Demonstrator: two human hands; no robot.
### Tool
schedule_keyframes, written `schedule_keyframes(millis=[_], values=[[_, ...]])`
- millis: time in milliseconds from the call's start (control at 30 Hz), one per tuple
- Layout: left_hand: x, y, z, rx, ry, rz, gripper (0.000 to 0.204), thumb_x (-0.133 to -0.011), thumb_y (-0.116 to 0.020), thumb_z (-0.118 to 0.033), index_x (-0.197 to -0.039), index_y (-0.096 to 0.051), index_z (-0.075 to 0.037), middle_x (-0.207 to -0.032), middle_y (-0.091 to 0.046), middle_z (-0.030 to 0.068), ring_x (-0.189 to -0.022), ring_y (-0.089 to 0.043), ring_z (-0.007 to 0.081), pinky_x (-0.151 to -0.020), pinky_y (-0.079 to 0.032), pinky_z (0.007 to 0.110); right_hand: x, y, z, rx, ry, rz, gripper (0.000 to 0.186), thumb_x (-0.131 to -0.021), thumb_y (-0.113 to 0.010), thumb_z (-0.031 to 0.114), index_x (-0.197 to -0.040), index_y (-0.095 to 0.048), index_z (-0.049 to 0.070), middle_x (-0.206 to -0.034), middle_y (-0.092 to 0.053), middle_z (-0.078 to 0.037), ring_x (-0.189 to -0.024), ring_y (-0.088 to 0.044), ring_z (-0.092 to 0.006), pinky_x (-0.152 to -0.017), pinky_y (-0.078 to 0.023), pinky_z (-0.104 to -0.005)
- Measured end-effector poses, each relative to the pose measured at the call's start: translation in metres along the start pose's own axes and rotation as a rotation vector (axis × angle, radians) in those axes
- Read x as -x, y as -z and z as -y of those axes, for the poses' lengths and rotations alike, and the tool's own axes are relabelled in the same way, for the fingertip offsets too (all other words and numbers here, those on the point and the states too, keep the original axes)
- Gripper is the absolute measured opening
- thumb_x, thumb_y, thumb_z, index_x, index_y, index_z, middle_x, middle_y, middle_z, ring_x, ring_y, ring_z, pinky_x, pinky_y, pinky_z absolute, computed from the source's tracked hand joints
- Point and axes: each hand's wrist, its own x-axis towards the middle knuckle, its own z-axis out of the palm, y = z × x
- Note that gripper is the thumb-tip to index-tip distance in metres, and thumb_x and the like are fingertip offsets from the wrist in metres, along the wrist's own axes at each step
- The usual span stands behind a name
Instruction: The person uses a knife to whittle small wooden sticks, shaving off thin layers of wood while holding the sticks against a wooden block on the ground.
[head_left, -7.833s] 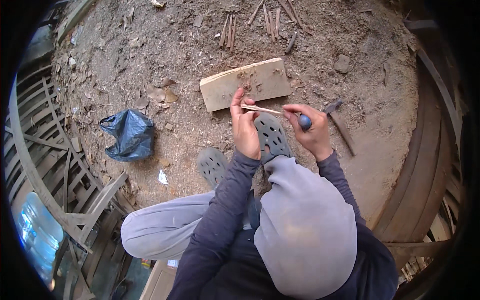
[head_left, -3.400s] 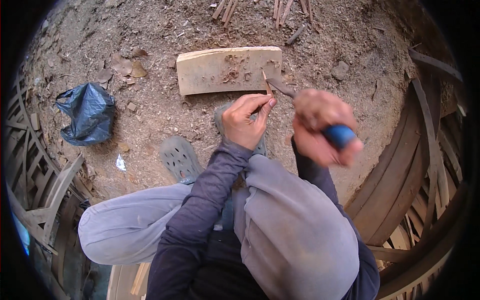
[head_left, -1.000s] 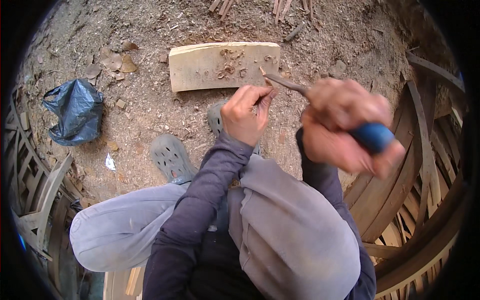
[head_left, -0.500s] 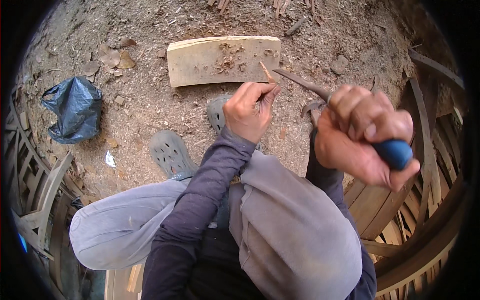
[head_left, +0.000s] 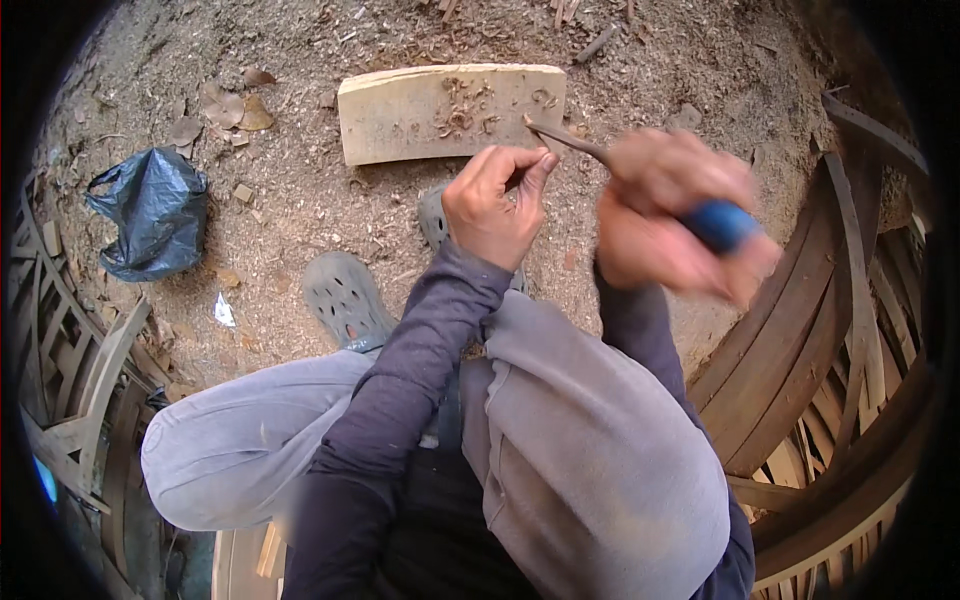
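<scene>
My left hand (head_left: 492,205) is closed in a pinch, thumb against forefinger, on a small thin stick of reddish wood (head_left: 528,119), mostly hidden by fingers and blade. In my right hand (head_left: 680,215), blurred by motion, is a knife (head_left: 572,141) with a narrow dark blade and a blue handle. The blade points left and lies across the stick, just beyond my left fingertips. Behind both hands a pale, slightly curved wooden board (head_left: 400,120) rests on the ground, with curled shavings (head_left: 465,105) on its top.
A dark plastic bag (head_left: 150,215) sits on the left, near dry leaves (head_left: 240,110). Curved wooden slats (head_left: 775,340) are piled at the right, and more wooden pieces (head_left: 100,390) stand at the left. My shoe (head_left: 345,300) is on the shaving-covered ground (head_left: 270,180).
My right hand has swung left with the knife, bringing the blade from beside the stick to across it. My left hand has shifted slightly away from me and keeps its pinch.
</scene>
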Motion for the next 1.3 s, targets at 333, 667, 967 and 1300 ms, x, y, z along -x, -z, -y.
schedule_keyframes(millis=[333, 667, 967, 1300], values=[[0.002, 0.0, 0.001, 0.052, 0.102, 0.012, 0.015, -0.088, -0.077, -0.015, -0.088, -0.072, -0.001, -0.081, -0.071, 0.0077, -0.071, -0.069, 0.012, -0.062, -0.055, 0.025, -0.009, -0.009, 0.008, 0.031, 0.056, -0.085, 0.071, -0.092, -0.025, 0.071, -0.072, -0.049, 0.006, -0.053, -0.04, -0.006, -0.041, -0.029, -0.0153, -0.041, -0.028, -0.0316], [0.007, -0.002, 0.009, 0.219, 0.248, 0.011, 0.016, -0.085, -0.08, -0.011, -0.092, -0.073, 0.001, -0.08, -0.074, 0.0071, -0.075, -0.069, 0.0097, -0.067, -0.056, 0.024, -0.024, -0.017, 0.053, 0.013, 0.019, 0.057, 0.065, -0.092, -0.029, 0.068, -0.07, -0.045, 0.009, -0.052, -0.037, -0.002, -0.039, -0.03, -0.0134, -0.039, -0.024, -0.0268], [-0.002, -0.005, 0.008, 0.134, 0.042, -0.04, 0.012, -0.081, -0.082, -0.01, -0.089, -0.074, -0.004, -0.076, -0.072, 0.0092, -0.066, -0.07, 0.0152, -0.057, -0.053, 0.027, -0.024, -0.018, 0.034, -0.018, -0.01, 0.213, 0.069, -0.092, -0.03, 0.07, -0.069, -0.048, 0.008, -0.053, -0.039, -0.004, -0.039, -0.032, -0.0154, -0.04, -0.031, -0.0314], [-0.008, -0.003, 0.006, 0.076, -0.013, -0.032, 0.012, -0.08, -0.081, -0.011, -0.086, -0.073, -0.005, -0.077, -0.071, 0.0091, -0.063, -0.068, 0.0177, -0.056, -0.052, 0.029, -0.001, -0.012, 0.007, 0.092, -0.086, 0.122, 0.073, -0.092, -0.034, 0.071, -0.067, -0.049, 0.005, -0.058, -0.043, -0.007, -0.05, -0.041, -0.0202, -0.045, -0.033, -0.0345]])
